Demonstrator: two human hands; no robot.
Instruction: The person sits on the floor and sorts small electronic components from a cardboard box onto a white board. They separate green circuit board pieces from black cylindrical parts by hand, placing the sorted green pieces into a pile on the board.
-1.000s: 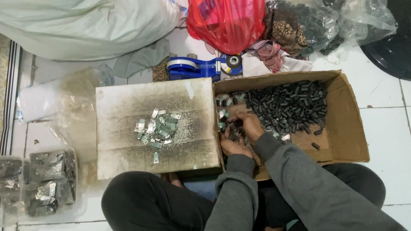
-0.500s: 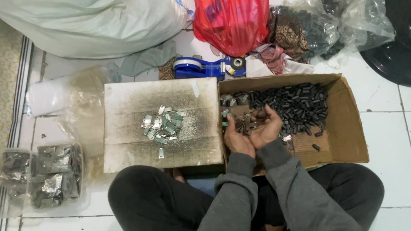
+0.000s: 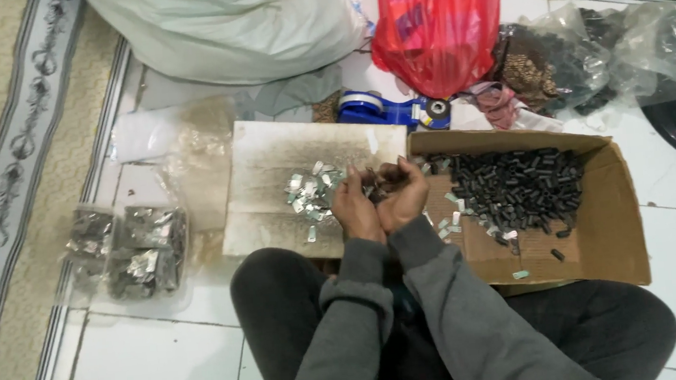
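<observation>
Small dark parts (image 3: 379,188) sit cupped between both hands, over the seam where board meets box. Left hand (image 3: 353,206) and right hand (image 3: 404,196) press together, fingers curled; exact grip cannot be determined. Silver clips (image 3: 311,194) lie at nine o'clock on the pale board (image 3: 272,179). The cardboard box (image 3: 604,248) of black cylindrical pieces (image 3: 517,190) is at three o'clock; a red plastic bag (image 3: 437,22) is at twelve.

Shiny metal clips (image 3: 311,194) on a worn, matt board (image 3: 270,163); matt black plastic pieces (image 3: 517,190) in a brown cardboard box (image 3: 604,248); glossy red plastic bag (image 3: 437,22); smooth glossy floor tiles (image 3: 166,368).
</observation>
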